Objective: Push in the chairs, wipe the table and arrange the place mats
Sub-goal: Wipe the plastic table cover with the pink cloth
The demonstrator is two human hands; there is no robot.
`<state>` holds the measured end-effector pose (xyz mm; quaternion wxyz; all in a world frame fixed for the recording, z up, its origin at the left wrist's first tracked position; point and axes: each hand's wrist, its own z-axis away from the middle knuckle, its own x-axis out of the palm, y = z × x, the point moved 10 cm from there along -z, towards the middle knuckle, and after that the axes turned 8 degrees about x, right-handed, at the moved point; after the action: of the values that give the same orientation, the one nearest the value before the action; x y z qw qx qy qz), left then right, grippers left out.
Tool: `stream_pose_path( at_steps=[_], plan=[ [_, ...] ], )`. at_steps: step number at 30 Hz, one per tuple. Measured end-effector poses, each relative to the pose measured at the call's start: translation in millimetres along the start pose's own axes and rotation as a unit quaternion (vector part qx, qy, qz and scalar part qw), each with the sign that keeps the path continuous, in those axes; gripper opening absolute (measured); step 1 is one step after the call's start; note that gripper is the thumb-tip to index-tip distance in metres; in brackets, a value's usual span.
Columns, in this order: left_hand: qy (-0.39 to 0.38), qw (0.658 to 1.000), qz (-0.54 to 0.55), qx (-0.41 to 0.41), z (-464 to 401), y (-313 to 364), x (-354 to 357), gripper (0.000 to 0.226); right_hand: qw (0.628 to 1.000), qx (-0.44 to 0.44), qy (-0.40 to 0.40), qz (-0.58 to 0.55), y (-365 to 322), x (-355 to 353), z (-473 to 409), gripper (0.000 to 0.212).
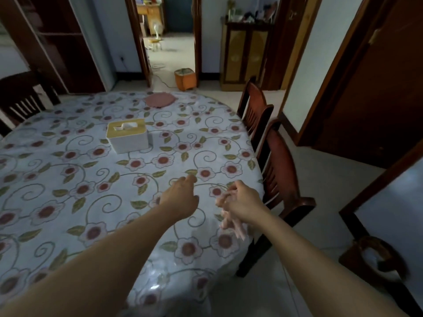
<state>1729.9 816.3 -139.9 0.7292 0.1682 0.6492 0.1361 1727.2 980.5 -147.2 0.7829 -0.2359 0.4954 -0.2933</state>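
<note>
Two bare forearms reach out over a big rounded table [68, 202] covered in a glossy plastic-looking cloth, white with reddish-brown flowers, green leaves and curly vine lines all over it. You can see light glare off the sheet near the front edge, so it's pretty slick stuff.

Right hand [243, 202] is curled round a crumpled pale pink cloth [231, 223], soft and floppy, with the loose end hanging down below the fist just above the tablecloth near the right edge of the table. Left hand [183, 197] sits just beside it, holding nothing, fingers loosely bent and pointing away from the camera; can't tell if the fingertips actually touch the tablecloth.

Further back near the middle there's a boxy white tissue holder with a tan lid [127, 136], tissue poking out of the slot on top. At the far edge lies a flat round dusty-pink place mat [159, 100], smooth and matte looking.

On the right side, two dark reddish wooden chairs with slatted backs stand close against the table: the nearer chair [281, 179] right by the right hand, the farther chair [256, 108] behind it. Another dark slatted chair [20, 97] is at the far left corner. On the pale tiled floor past the table there's an orange bin [185, 79] by the doorway.
</note>
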Motion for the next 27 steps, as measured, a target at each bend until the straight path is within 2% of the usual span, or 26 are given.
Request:
stream_pose_path(
  at_steps=[3, 11, 18, 21, 27],
  plan=[
    [0.002, 1.000, -0.007, 0.004, -18, 32, 1, 0.051, 1.000, -0.011, -0.011, 0.022, 2, -27, -13, 0.036],
    [-0.007, 0.999, 0.002, -0.049, -100, 45, 2, 0.046, 0.994, -0.065, 0.002, 0.091, -12, -90, -78, 0.012],
    [-0.021, 0.995, 0.016, -0.093, -187, 45, 3, 0.047, 0.989, -0.083, 0.002, 0.119, -25, -137, -163, 0.015],
    [-0.011, 0.994, 0.012, -0.111, -209, 46, -2, 0.046, 0.988, -0.114, 0.003, 0.101, -38, -159, -193, 0.011],
    [0.021, 0.981, 0.004, -0.190, -244, 49, -8, 0.043, 0.976, -0.184, -0.036, 0.114, -62, -196, -256, 0.021]
  ],
)
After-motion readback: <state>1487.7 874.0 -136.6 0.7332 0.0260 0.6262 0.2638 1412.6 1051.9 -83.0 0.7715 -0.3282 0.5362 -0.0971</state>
